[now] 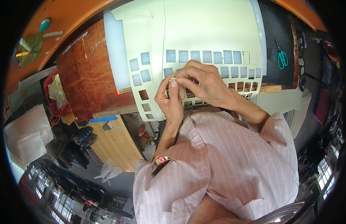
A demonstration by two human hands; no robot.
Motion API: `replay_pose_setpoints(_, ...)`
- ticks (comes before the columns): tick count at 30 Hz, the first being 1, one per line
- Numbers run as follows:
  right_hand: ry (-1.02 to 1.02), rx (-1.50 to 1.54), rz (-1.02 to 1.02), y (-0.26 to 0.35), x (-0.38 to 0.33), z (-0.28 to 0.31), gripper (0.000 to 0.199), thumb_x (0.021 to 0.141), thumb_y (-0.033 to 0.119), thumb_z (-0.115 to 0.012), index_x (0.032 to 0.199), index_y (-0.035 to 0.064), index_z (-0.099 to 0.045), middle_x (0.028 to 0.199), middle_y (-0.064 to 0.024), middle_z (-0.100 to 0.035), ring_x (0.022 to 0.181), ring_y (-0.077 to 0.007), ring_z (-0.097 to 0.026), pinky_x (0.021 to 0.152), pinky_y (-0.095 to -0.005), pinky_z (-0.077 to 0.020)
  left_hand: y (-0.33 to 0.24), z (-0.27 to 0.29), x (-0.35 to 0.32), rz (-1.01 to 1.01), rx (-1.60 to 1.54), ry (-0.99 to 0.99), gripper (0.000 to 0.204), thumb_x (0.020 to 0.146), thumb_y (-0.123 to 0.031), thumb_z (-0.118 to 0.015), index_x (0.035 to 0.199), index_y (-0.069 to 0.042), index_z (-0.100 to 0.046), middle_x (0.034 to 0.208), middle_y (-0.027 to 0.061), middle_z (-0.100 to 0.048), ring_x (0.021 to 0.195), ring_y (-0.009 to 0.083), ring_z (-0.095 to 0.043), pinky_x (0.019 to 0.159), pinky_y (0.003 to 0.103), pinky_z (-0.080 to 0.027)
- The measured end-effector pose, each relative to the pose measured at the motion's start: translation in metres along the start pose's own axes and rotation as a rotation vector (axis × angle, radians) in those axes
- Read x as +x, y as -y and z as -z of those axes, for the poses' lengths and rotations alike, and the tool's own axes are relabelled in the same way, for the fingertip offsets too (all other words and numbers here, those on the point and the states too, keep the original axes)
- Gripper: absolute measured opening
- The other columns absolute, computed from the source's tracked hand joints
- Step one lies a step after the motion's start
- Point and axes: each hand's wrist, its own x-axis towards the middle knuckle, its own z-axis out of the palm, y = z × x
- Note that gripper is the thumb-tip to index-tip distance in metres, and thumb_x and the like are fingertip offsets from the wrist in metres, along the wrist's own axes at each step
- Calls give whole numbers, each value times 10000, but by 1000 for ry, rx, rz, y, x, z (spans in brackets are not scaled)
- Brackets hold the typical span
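A large pale cream sheet with rows of rectangular cut-outs lies on the work table, its near edge hanging over the table's front. Above that near part, my left hand is closed, thumb and fingers pinching a small pale piece. Against the same piece presses my right hand, its thumb and fingertips drawn together from the right. The piece is too small to name, and my fingers cover most of it. Several cut-outs show a bluish sheet underneath; those closest to me show dark openings.
Teal-handled scissors lie on a dark mat at the right. A reddish-brown wooden board covers the table's left side. Below it stands a lighter wooden surface. A red basket with plastic bags sits at far left.
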Motion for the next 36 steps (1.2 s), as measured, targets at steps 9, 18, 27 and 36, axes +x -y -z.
replay_pose_setpoints(9, -29, 105, -121, 9, 1, 0, 109, 952, 72, -760, 990, -26, -729, 892, -70, -682, 706, -132, -637, 585, -276, -509, 10, 12, 4, -62, 4, 17, 243, 1055, -172, -660, 1146, 50, -702, 808, 16, -632, 638, 46, -480, 532, 232, -380)
replay_pose_setpoints(18, -137, -25, -54, 3, -2, -15, 139, 920, 91, -756, 933, -27, -682, 831, -127, -673, 652, -224, -684, 575, -336, -540, 9, 7, 5, -240, 359, -75, 235, 1060, -166, -652, 1107, 60, -701, 944, 29, -656, 834, 95, -562, 762, 250, -474)
replay_pose_setpoints(27, -195, 453, -375, -3, -3, -11, 154, 1007, 117, -656, 953, -26, -640, 813, -43, -654, 686, -74, -598, 596, -262, -488, 1, 6, 8, 42, 6, 97, 258, 1084, -203, -618, 1164, 36, -674, 884, 36, -640, 622, 47, -465, 539, 222, -379)
replay_pose_setpoints(36, -52, 356, -335, 6, 0, 1, 161, 1054, 120, -645, 1016, -31, -685, 879, -40, -650, 726, -63, -580, 626, -246, -491, -1, 2, 10, 89, -115, 135, 269, 1098, -224, -594, 1191, 20, -660, 817, 10, -606, 566, 34, -421, 495, 209, -343)
